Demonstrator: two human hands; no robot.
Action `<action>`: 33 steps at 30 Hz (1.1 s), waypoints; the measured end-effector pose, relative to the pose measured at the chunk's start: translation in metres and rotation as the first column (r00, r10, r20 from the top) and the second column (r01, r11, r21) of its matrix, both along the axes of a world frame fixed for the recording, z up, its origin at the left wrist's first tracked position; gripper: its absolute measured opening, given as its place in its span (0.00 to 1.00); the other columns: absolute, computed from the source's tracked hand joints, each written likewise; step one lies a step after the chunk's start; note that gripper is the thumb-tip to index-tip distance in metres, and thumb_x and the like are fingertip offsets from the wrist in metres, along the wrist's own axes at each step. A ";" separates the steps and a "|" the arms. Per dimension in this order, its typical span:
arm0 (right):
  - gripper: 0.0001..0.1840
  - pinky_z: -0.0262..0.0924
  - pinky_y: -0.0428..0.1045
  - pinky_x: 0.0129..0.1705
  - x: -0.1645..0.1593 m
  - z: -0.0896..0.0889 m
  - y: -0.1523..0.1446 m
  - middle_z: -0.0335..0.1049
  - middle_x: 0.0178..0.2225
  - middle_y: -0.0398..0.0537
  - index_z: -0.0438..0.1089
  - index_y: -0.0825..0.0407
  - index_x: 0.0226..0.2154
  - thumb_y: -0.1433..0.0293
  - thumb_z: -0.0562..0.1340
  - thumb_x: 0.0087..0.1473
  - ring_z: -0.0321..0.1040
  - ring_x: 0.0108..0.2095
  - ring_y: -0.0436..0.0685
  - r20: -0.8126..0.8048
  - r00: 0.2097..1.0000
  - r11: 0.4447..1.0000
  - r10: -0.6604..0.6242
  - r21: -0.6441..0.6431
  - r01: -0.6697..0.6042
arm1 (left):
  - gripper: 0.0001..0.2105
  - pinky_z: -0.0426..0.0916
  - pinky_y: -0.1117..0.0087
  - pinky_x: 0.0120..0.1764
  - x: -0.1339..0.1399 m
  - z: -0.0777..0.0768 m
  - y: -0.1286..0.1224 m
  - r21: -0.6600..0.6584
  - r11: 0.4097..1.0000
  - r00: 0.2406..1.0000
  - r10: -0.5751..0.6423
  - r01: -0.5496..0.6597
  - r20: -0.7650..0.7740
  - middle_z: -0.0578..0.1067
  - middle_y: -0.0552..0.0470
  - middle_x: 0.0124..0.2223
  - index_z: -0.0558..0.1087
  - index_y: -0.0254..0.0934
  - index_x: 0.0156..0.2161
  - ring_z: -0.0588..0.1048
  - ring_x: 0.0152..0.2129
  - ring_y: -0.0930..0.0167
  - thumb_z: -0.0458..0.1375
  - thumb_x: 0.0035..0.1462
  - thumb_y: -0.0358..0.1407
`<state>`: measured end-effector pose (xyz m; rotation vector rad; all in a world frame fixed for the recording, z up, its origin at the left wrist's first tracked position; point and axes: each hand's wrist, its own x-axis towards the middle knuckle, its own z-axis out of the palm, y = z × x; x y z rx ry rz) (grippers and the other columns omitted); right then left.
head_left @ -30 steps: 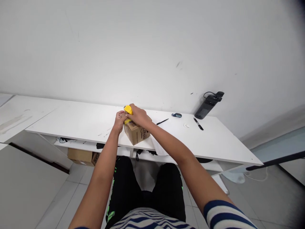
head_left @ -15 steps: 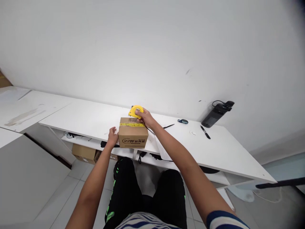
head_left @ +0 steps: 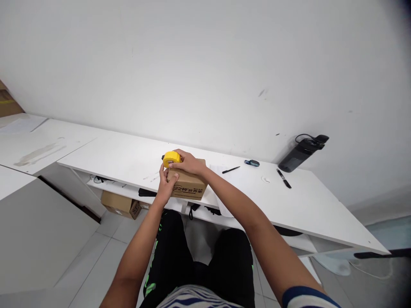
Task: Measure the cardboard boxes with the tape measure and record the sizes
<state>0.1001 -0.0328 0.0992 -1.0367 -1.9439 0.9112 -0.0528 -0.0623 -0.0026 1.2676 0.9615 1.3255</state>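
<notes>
A small brown cardboard box (head_left: 189,188) with dark printing on its front stands at the front edge of the white desk. My left hand (head_left: 166,186) grips the box's left side, its thumb over the top front corner. My right hand (head_left: 189,162) is closed around a yellow tape measure (head_left: 171,158) above the box's left end, and covers much of the box's top. Whether any blade is drawn out of the tape measure is hidden.
A black pen (head_left: 231,170) lies on white paper (head_left: 221,205) right of the box. Farther right are a small dark blue object (head_left: 252,163), a black marker (head_left: 284,178) and a black bottle (head_left: 298,154) against the wall. Under the desk sits another carton (head_left: 117,203).
The tape measure has moved left and turned in my right hand. My left hand has moved up onto the box's corner. The yellow strip across the box's top is now out of sight.
</notes>
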 end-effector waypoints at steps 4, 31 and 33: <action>0.26 0.64 0.55 0.49 0.011 0.004 -0.005 0.73 0.47 0.47 0.68 0.47 0.49 0.54 0.67 0.50 0.70 0.46 0.59 0.100 0.994 0.998 -0.050 0.033 0.046 | 0.34 0.58 0.58 0.64 0.001 0.003 0.000 0.087 0.995 0.996 0.058 -0.051 -0.073 0.62 0.46 0.69 0.54 0.47 0.69 0.61 0.65 0.59 0.59 0.60 0.44; 0.29 0.62 0.54 0.47 0.073 -0.003 -0.050 0.73 0.51 0.51 0.64 0.48 0.55 0.57 0.66 0.54 0.70 0.48 0.62 0.273 0.910 0.947 -0.313 0.165 0.276 | 0.26 0.61 0.61 0.62 0.008 0.000 0.004 0.160 0.972 0.976 0.188 -0.170 -0.106 0.68 0.46 0.65 0.67 0.40 0.63 0.68 0.60 0.59 0.56 0.60 0.42; 0.29 0.61 0.53 0.44 0.046 0.000 -0.038 0.75 0.49 0.51 0.64 0.48 0.56 0.57 0.65 0.55 0.71 0.45 0.62 0.320 0.896 0.948 -0.307 0.183 0.260 | 0.28 0.60 0.62 0.63 0.009 0.002 0.002 0.133 0.975 0.975 0.194 -0.179 -0.109 0.66 0.47 0.67 0.65 0.41 0.65 0.66 0.62 0.59 0.57 0.60 0.43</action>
